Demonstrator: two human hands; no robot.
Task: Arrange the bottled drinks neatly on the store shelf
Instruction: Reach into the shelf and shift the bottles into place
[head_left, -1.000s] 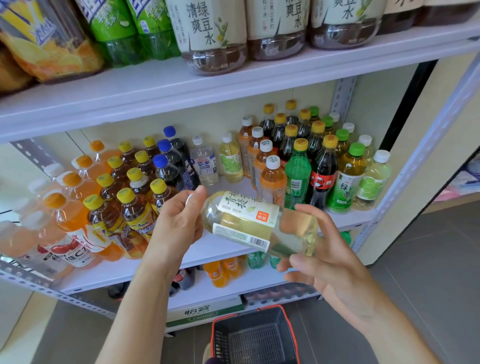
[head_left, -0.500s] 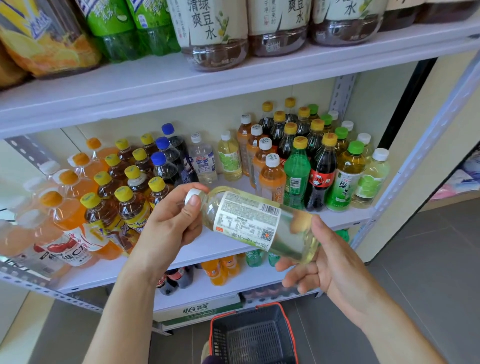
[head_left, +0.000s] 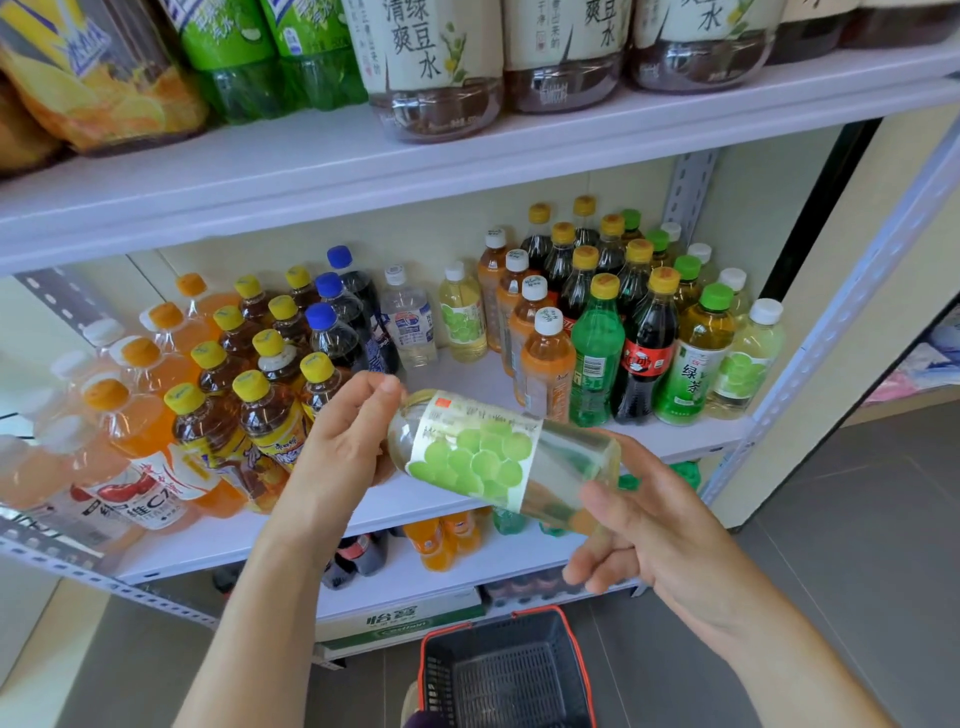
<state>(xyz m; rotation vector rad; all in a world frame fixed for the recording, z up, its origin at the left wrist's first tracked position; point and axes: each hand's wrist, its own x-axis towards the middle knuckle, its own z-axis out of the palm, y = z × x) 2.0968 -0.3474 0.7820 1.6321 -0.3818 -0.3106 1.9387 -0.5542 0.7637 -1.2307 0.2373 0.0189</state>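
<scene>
Between the two hands, in front of the middle shelf (head_left: 171, 551), a pale drink bottle (head_left: 498, 460) with green grapes on its label is lying almost on its side, neck toward 10 o'clock, base toward 4 o'clock. The left hand (head_left: 348, 436) is closing its fingers around the cap end, hiding the cap. The right hand (head_left: 657, 525) is cupping the base from below, fingers curled loosely under it. The bottle is holding a clear, faintly yellow liquid and is not touching the shelf.

On the middle shelf, at 9 o'clock from the bottle, yellow-capped tea bottles (head_left: 260, 415) are standing in rows, filled with brown drink, and orange-capped bottles (head_left: 135, 410) of orange drink are crowding the left end. Blue-capped cola bottles (head_left: 335, 332) are sitting behind them. At 12 o'clock a clear water bottle (head_left: 410, 319) and a matching grape bottle (head_left: 462, 317) are standing side by side at the back. At 2 o'clock white-capped orange bottles (head_left: 545, 364), a green soda bottle (head_left: 597, 353), a dark cola bottle (head_left: 647, 348) and a green tea bottle (head_left: 698, 358) are standing upright, close together.

Large bottles (head_left: 431, 67) of brownish liquid are lining the top shelf (head_left: 311, 166). At 6 o'clock a dark shopping basket (head_left: 506, 670) with a red rim is sitting on the floor; nothing is showing inside it.
</scene>
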